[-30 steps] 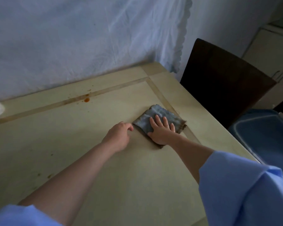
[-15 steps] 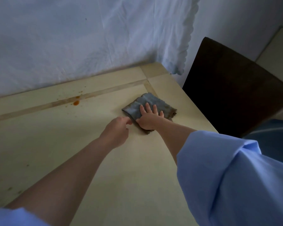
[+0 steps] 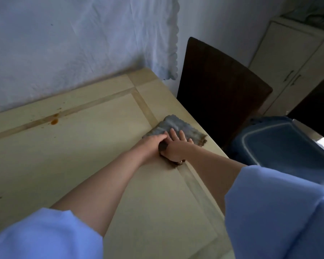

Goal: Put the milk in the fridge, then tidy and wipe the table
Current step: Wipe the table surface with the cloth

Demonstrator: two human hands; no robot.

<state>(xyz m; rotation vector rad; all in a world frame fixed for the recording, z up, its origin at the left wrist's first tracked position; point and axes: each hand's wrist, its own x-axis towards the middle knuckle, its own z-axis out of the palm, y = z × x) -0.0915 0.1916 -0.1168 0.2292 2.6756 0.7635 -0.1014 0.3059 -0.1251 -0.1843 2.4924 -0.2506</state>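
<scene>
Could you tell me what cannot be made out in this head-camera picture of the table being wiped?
- Near part of the grey cloth: covered by the right hand and the left hand.
- Left hand's fingers: tucked against the right hand, so its grip is unclear.
- Blue bin: cut off by the right edge and the sleeve.
- Milk and fridge: outside the view.

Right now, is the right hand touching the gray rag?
Touching. The head view shows the right hand lying flat on the gray rag, fingers spread over it, pressing it onto the table.
</scene>
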